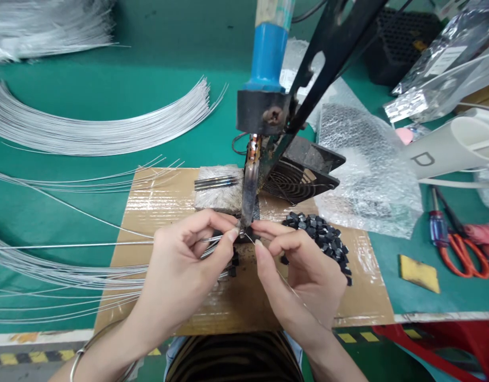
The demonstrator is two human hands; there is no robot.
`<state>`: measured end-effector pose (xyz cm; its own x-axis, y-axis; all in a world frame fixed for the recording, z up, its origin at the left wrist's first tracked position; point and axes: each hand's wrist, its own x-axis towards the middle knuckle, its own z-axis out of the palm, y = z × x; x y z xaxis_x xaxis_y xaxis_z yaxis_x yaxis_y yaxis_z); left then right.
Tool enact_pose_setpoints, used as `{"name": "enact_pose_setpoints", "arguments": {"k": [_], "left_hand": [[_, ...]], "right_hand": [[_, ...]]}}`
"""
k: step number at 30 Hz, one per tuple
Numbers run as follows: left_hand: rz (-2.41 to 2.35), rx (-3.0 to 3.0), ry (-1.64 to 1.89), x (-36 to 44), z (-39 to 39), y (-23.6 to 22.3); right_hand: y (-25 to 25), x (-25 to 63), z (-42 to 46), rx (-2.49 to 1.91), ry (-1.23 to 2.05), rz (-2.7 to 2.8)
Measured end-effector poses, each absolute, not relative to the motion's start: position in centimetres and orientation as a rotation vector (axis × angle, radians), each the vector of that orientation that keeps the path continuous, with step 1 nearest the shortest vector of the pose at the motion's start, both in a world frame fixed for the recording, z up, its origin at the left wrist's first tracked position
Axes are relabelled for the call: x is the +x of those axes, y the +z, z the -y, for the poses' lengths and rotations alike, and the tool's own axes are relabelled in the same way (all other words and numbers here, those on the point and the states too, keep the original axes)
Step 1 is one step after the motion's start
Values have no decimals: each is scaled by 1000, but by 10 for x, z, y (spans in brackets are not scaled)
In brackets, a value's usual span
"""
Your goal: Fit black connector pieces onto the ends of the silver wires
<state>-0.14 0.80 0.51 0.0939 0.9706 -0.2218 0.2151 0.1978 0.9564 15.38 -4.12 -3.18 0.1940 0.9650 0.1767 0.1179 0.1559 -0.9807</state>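
Note:
My left hand (189, 265) pinches the end of a thin grey-white wire (129, 244) just under the tip of a soldering iron (250, 191). That iron hangs tip-down from a black bracket (304, 85), its blue handle uppermost. Between the thumb and fingers of my right hand (304, 270) is a fine strand of solder wire (248, 238), which trails back across the palm. Its end meets the iron's tip beside the wire's end. My fingertips hide most of the joint. Several more wires (89, 276) run in from the left, partly behind my left hand.
Small black parts (322, 239) are heaped on the brown cardboard (364, 297). Behind stand a black fan (300, 183) and a pale block (212, 199) carrying thin metal rods. A large wire bundle (109, 132) lies left; orange-handled scissors (465, 257) and a yellow sponge (419, 273) lie right.

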Motion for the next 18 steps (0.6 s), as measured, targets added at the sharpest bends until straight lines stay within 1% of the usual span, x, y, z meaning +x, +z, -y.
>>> {"name": "enact_pose_setpoints", "arguments": {"k": [18], "left_hand": [[-1388, 1309, 857, -3, -6, 5]], "right_hand": [[-32, 153, 41, -1252, 773, 1269]]}}
